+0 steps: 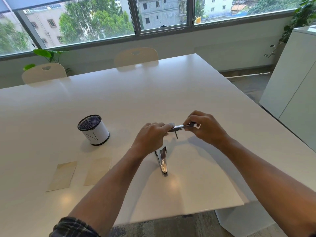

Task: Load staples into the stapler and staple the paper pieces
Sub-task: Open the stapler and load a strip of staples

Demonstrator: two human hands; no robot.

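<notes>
Near frame centre, both hands, left hand (150, 135) and right hand (205, 129), are pinching the stapler (179, 128) open above the worktop (153, 93). Judging by this, keeping its channel level is helping staples seat squarely.

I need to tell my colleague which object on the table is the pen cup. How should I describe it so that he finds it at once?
Start at the large white table and look to the left of the person's hands. There stands the pen cup, upright and alone, beyond two pale paper pieces lying flat. It is the only round container: black mesh with a white paper band bearing a drawn mark.
</notes>
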